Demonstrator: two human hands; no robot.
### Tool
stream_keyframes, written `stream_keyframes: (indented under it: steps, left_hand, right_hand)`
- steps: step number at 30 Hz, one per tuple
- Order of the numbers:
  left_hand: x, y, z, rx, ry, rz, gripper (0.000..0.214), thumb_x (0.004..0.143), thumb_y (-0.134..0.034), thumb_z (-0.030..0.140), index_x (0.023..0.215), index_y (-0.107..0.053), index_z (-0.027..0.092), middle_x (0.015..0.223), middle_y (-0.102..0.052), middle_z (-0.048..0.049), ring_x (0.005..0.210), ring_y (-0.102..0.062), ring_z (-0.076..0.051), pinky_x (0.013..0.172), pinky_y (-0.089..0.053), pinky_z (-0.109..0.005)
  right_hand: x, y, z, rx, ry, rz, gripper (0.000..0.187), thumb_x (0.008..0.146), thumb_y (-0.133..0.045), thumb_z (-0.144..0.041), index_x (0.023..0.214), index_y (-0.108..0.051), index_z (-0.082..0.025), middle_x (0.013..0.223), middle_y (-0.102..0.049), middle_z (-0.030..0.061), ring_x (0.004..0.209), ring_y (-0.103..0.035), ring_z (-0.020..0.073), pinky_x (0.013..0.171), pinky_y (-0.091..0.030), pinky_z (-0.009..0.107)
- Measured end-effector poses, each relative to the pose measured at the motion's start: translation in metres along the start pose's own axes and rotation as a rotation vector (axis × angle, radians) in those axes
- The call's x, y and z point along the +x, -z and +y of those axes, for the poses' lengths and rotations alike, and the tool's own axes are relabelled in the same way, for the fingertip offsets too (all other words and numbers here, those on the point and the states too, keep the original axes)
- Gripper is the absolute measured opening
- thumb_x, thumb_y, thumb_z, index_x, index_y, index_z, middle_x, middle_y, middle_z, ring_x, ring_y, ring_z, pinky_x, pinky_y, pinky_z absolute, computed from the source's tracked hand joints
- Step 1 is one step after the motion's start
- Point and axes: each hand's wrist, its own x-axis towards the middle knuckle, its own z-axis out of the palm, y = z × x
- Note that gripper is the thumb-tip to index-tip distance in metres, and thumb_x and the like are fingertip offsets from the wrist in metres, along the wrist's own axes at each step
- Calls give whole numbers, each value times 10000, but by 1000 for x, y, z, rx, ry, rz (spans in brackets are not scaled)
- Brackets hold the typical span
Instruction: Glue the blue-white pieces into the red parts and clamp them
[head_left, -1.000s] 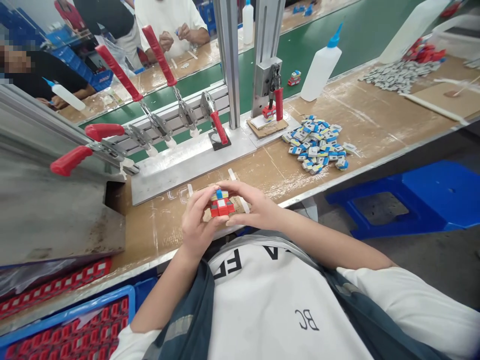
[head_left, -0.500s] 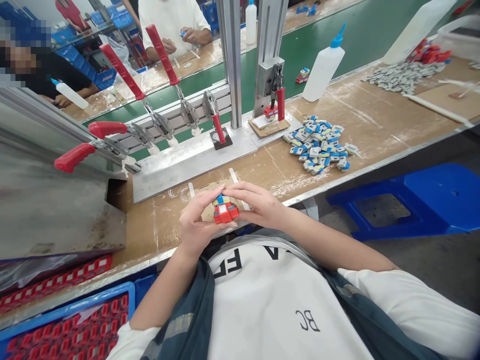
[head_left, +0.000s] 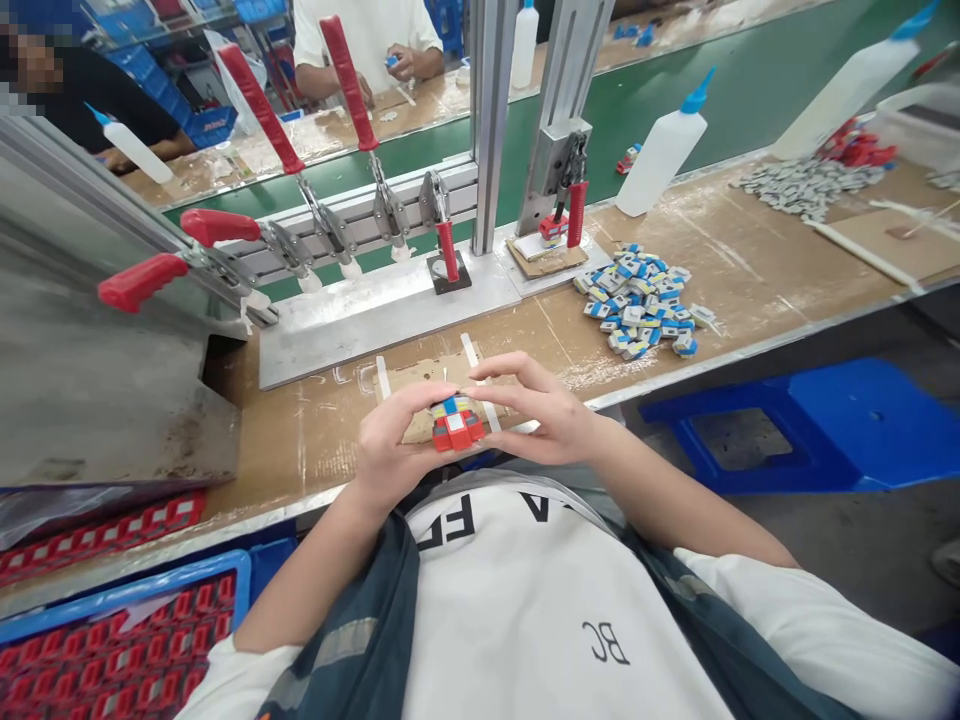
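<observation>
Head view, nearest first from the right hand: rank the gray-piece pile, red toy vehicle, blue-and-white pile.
1. Red toy vehicle: left of the right hand, by its fingertips.
2. Blue-and-white pile: ahead, to the right.
3. Gray-piece pile: farther right and ahead.

"F" (head_left: 459, 518), "A" (head_left: 534, 508); "BC" (head_left: 606, 643); on white shirt (head_left: 510, 600)

Your red toy (head_left: 457, 428), underside outta view, blue crate (head_left: 242, 585) cut off btm L, small toy (head_left: 628, 158) part-hid behind bottle (head_left: 661, 155)

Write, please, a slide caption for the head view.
Left hand and right hand handling a red toy at a worktable.
</observation>
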Motion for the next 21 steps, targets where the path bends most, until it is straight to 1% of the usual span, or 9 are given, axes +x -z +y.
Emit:
stream_keyframes:
  steps: [3,5,10,12,15,17,18,19,21]
  left_hand:
    - [3,2,1,70,-52,-18,579,771,-958,332,1300,-745,231,1153,-823,-103,1028,-797,-259,937,-651,-369]
    - [3,1,1,98,-53,-21,544,789,-944,364,1275,-746,222,1142,-825,-102,1024,-800,-259,931,-652,-363]
    - [1,0,2,118,-15,-23,452,855,-889,403,1240,-744,217,1126,-829,-85,1014,-806,-240,909,-650,-327]
    - [-1,3,2,118,-20,-15,474,845,-898,400,1257,-744,223,1152,-828,-86,1033,-806,-247,937,-650,-340]
    - [-1,10,-1,106,-7,-12,534,825,-918,361,1308,-730,235,1203,-821,-90,1082,-801,-261,996,-645,-372]
    - [-1,11,-5,92,10,-35,535,829,-915,340,1317,-720,239,1238,-812,-89,1134,-790,-267,1033,-640,-390]
    - [-2,10,-7,87,20,-57,523,832,-912,339,1309,-720,242,1258,-807,-86,1162,-782,-268,1044,-640,-395]
    - [-3,7,-9,84,34,-77,505,834,-909,347,1294,-725,252,1269,-804,-75,1178,-778,-266,1047,-643,-395]
    - [-8,-2,-9,91,82,-80,464,838,-897,380,1266,-738,295,1278,-802,-33,1190,-775,-252,1051,-654,-393]
  right_hand:
    - [3,3,-4,144,-42,120,506,1044,-571,-352,1544,-532,-289,1350,-669,137,1305,-658,303,1094,-567,531]
    - [9,1,-8,167,17,158,473,1049,-521,-360,1519,-543,-309,1309,-707,106,1292,-686,302,1128,-536,560]
    - [20,-10,-11,34,226,8,403,1048,-509,-371,1427,-621,-291,1292,-760,68,1299,-703,277,1203,-468,553]
    - [18,-12,-5,2,197,103,374,1043,-520,-376,1388,-644,-305,1267,-767,65,1275,-707,282,1159,-504,556]
    - [10,-7,6,-23,27,380,316,1044,-514,-358,1310,-682,-324,1180,-762,70,1207,-710,291,1078,-554,558]
    - [8,-2,9,-47,-65,485,314,1062,-480,-365,1287,-693,-312,1165,-745,87,1198,-700,293,1058,-567,555]
    - [9,0,8,-63,-76,460,335,1074,-453,-380,1294,-693,-301,1181,-737,97,1219,-692,292,1067,-566,552]
    - [13,1,5,-74,-48,369,363,1085,-431,-404,1308,-693,-289,1213,-732,104,1258,-680,290,1088,-559,544]
    - [26,-3,-2,-72,121,37,421,1091,-431,-477,1349,-693,-271,1316,-720,102,1380,-627,275,1164,-517,503]
